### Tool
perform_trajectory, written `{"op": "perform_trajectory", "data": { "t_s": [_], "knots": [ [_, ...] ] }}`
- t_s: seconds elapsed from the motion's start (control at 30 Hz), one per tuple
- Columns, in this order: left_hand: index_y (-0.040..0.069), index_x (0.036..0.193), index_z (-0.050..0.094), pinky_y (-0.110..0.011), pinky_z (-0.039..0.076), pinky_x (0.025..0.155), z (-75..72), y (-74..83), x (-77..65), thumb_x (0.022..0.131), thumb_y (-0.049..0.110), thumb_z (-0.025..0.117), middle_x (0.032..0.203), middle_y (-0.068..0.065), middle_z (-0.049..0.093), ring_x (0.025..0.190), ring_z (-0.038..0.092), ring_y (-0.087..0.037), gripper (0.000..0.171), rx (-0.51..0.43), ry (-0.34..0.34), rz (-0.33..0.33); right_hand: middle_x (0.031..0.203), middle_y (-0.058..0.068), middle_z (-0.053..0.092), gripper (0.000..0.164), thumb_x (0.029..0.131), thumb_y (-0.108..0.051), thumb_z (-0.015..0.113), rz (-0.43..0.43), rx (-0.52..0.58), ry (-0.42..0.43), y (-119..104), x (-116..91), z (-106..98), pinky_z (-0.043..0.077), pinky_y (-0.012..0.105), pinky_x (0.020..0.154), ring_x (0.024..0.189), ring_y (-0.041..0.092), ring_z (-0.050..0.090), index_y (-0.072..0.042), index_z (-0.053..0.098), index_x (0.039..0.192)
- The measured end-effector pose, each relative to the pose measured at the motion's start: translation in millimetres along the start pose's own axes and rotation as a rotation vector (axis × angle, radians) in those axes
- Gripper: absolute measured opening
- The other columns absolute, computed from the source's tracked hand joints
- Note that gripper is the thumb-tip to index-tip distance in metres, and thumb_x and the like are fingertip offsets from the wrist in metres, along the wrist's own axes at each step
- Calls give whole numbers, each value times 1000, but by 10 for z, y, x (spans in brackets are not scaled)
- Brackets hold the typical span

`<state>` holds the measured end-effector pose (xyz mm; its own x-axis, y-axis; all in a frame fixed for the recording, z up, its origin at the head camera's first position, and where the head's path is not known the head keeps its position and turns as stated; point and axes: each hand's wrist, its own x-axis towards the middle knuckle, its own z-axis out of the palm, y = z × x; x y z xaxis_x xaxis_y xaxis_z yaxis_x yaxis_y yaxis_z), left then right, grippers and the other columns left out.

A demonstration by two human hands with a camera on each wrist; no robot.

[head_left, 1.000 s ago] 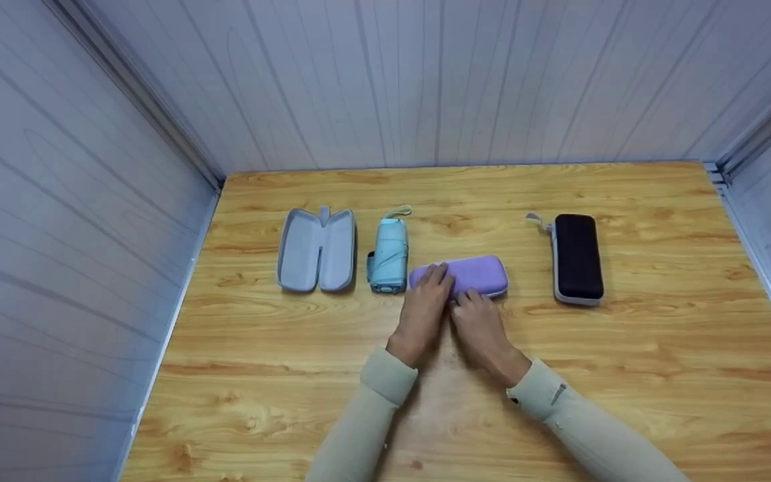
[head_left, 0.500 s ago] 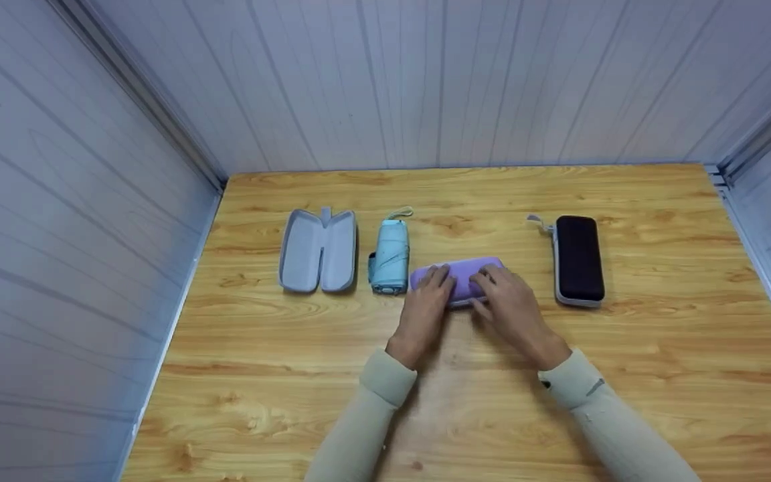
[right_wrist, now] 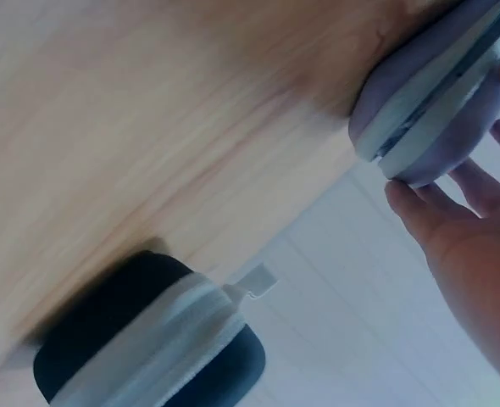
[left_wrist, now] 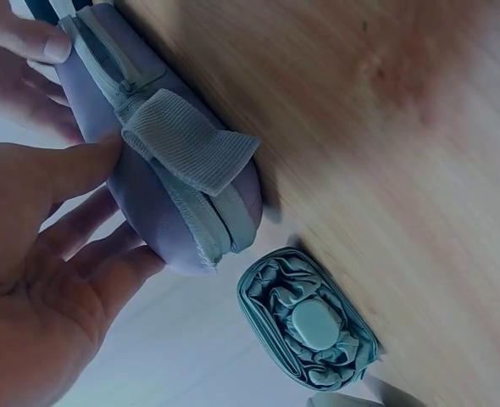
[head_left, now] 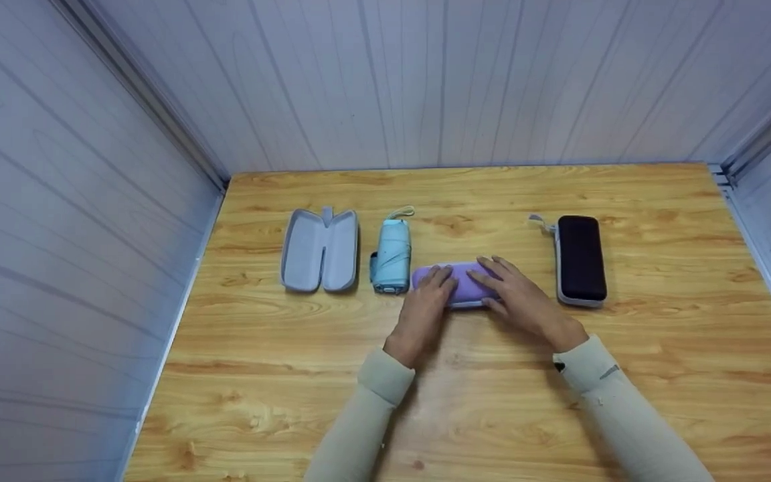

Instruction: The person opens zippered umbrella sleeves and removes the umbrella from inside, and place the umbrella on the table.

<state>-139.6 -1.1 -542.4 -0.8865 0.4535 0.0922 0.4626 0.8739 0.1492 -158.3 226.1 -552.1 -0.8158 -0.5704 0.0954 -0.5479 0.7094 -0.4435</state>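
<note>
A purple zip case (head_left: 463, 288) lies on the table between both hands. My left hand (head_left: 423, 312) holds its left part, fingers over the lid and thumb on the near side. Over the right end, the right hand (head_left: 525, 302) spreads its fingers on the lid, with the thumb at the near edge. In the left wrist view a grey fabric pull tab (left_wrist: 186, 140) hangs by the zipper at the case's left end. The right wrist view shows a dark gap between the grey zipper bands (right_wrist: 428, 136). The inside of the case is hidden.
Just left of the purple case lies a folded light-blue umbrella (head_left: 394, 253) with a wrist loop. Farther left, a grey case (head_left: 301, 258) lies spread open. A black case (head_left: 582, 260) with a grey band is on the right. Panelled walls border the wooden table (head_left: 479, 415).
The right hand has moved right, from the middle of the near edge onto the case's right end, its fingers spreading over the lid. The left hand has stayed in place.
</note>
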Motion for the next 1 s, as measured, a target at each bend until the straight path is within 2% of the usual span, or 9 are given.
{"op": "perform_trajectory", "data": {
  "t_s": [0.17,0.4,0.57,0.7,0.83,1.0],
  "knots": [
    [14,144,65,-46,59,98,2,-25,-12,106,2,54,159,-7,52,150,46,-27,42,-58,1,-9,159,23,48,57,100,-15,74,-2,-44,41,-30,-21,18,40,61,116,146,46,44,-11,57,154],
    [18,140,71,-47,51,110,72,-7,-15,104,2,59,153,-17,54,146,48,-38,41,-47,103,-36,152,24,53,53,100,-20,75,31,-104,113,-96,-87,89,43,63,111,138,45,50,-10,61,150],
    [18,139,71,-47,49,113,95,50,19,105,19,64,153,-15,55,147,48,-36,35,-41,122,-93,149,27,55,52,97,-19,78,59,-117,160,-171,-113,124,46,64,108,134,48,52,-8,64,146],
    [15,140,69,-46,45,116,125,92,54,108,33,62,154,-13,56,148,47,-32,38,-19,134,-138,146,29,55,52,97,-18,78,71,-122,170,-231,-129,158,46,63,107,131,50,52,-5,64,146],
    [14,138,70,-48,41,119,157,120,85,107,35,62,154,-14,56,147,47,-34,38,-18,163,-161,146,30,54,53,98,-17,77,94,-97,163,-283,-151,173,46,61,108,131,51,51,-3,62,147],
    [17,140,70,-51,43,118,179,143,105,108,33,62,157,-16,52,150,44,-36,37,-41,166,-187,144,31,54,56,96,-15,78,120,-83,169,-323,-186,184,47,61,106,128,51,51,-3,61,148]
  ]
}}
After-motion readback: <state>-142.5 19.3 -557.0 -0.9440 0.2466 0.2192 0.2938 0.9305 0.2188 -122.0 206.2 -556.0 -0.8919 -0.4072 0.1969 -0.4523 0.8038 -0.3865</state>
